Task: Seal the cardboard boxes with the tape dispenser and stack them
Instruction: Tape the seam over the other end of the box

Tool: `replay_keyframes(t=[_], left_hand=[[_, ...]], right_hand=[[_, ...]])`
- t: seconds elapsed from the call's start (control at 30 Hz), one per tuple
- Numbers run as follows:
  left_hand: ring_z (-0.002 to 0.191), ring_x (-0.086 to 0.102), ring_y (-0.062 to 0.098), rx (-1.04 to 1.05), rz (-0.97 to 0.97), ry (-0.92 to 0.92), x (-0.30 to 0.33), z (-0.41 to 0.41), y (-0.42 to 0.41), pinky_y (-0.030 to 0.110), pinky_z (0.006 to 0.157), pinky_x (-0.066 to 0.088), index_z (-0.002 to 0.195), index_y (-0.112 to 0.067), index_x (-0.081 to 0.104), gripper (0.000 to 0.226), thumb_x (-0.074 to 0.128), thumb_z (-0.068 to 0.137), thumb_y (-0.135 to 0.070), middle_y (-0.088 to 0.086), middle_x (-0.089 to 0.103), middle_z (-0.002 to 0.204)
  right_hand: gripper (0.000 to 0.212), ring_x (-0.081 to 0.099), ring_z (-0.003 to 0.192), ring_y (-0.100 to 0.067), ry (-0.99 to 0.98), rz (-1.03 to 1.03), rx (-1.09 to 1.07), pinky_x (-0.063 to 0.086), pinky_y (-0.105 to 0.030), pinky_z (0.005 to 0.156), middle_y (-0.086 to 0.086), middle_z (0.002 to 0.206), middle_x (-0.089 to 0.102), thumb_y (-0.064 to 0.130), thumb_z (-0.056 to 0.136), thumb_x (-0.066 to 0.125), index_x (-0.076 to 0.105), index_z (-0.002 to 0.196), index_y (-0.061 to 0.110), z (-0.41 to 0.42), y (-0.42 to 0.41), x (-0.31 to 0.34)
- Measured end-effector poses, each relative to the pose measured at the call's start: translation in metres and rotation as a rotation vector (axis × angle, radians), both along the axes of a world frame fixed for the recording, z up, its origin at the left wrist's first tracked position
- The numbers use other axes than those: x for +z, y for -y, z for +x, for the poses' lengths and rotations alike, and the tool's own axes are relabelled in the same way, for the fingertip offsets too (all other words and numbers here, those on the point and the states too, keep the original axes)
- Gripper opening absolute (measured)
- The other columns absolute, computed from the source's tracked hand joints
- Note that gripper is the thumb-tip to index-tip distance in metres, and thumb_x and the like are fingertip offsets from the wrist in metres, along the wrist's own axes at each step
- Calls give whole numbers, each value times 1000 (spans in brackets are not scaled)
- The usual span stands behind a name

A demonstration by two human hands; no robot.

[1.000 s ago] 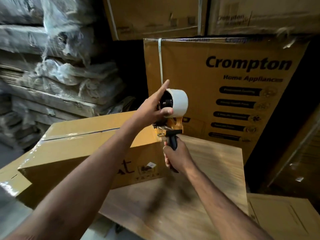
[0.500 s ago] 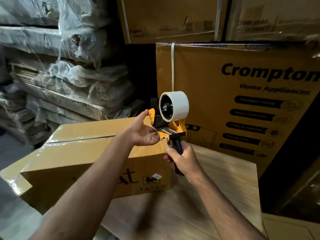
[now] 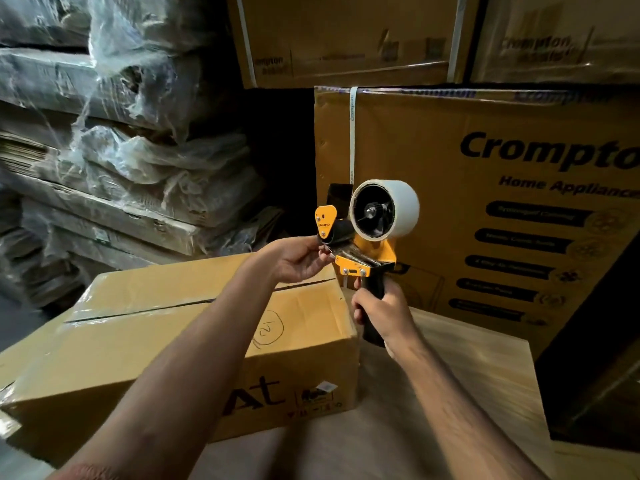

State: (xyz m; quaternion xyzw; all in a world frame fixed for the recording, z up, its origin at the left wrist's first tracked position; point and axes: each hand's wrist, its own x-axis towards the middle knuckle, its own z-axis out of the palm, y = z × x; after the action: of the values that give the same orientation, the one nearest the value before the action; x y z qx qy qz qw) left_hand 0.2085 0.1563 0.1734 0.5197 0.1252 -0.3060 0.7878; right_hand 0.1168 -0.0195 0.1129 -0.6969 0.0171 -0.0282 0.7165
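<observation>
A yellow and black tape dispenser with a white tape roll is held upright above the near box. My right hand grips its black handle from below. My left hand pinches at the dispenser's front end, under the yellow guard plate; whether it holds the tape's free end is too small to tell. Below my arms lies a brown cardboard box with its top flaps closed and a dark centre seam running along it. It rests on a wood-grain wrapped surface.
A large Crompton carton stands upright behind the dispenser, with more cartons stacked above it. Plastic-wrapped flat packs pile up on the left. Another box corner shows at the lower right.
My left hand came off the tape roll and dropped to the dispenser's front end, where it now pinches. The dispenser stayed upright in my right hand. The view shifted slightly left.
</observation>
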Motion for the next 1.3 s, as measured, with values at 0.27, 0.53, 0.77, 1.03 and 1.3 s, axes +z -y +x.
replay_keyframes(t=[0.27, 0.53, 0.77, 1.03, 1.3], left_hand=[[54, 61, 7, -130, 273, 168, -13, 44, -1, 13, 44, 46, 91, -10, 57, 22, 45, 106, -20, 1, 58, 66], [53, 60, 12, -168, 1044, 856, -40, 82, 5, 20, 48, 45, 87, -8, 61, 13, 51, 93, -2, 6, 66, 69], [58, 61, 17, -141, 1107, 1027, -59, 105, 3, 31, 58, 52, 81, -8, 59, 16, 52, 94, -4, 4, 64, 69], [63, 58, 14, -203, 1270, 1186, -48, 130, 7, 24, 58, 43, 86, -22, 54, 16, 54, 97, -11, -1, 60, 73], [81, 62, 22, -349, 1493, 1385, -56, 172, 5, 30, 63, 40, 100, -17, 62, 13, 51, 100, -24, 0, 61, 86]], right_hand=[[5, 53, 54, -16, 7, -92, -108, 46, -34, 56, 0, 62, 58, 10, 91, 62, 64, 86, 11, 23, 5, -6], [9, 57, 58, -15, -63, -346, -130, 48, -34, 58, -2, 69, 60, 20, 89, 64, 59, 83, 17, 37, -5, -19], [14, 59, 66, -21, -136, -358, -169, 50, -37, 58, -6, 78, 61, 32, 89, 62, 58, 84, 20, 55, -14, -16], [13, 54, 54, -15, -189, -270, -179, 46, -30, 51, -4, 71, 56, 26, 93, 60, 58, 90, 14, 46, -11, -5], [14, 56, 57, -15, -258, -323, -207, 49, -29, 54, -4, 73, 58, 26, 93, 60, 57, 92, 12, 26, -12, -8]])
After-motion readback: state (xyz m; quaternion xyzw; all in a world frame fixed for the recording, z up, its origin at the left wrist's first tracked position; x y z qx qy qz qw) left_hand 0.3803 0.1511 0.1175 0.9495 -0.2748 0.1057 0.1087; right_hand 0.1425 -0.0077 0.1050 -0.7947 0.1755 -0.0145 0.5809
